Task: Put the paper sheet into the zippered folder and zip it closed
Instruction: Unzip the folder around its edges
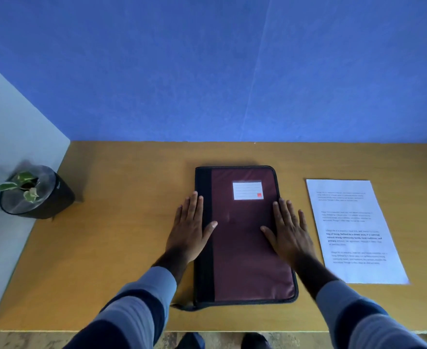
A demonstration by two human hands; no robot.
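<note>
A maroon zippered folder (242, 248) with a black spine and a white label lies closed and flat in the middle of the wooden desk (121, 248). My left hand (189, 227) lies flat and open at the folder's left edge, thumb over the black spine. My right hand (287, 230) lies flat with spread fingers on the folder's right side. A printed white paper sheet (353, 230) lies on the desk just right of the folder, apart from both hands.
A small potted plant (35, 191) in a dark pot stands at the desk's far left, by a pale side wall. A blue wall rises behind the desk. The desk's front edge runs along the bottom, with shoes visible below it.
</note>
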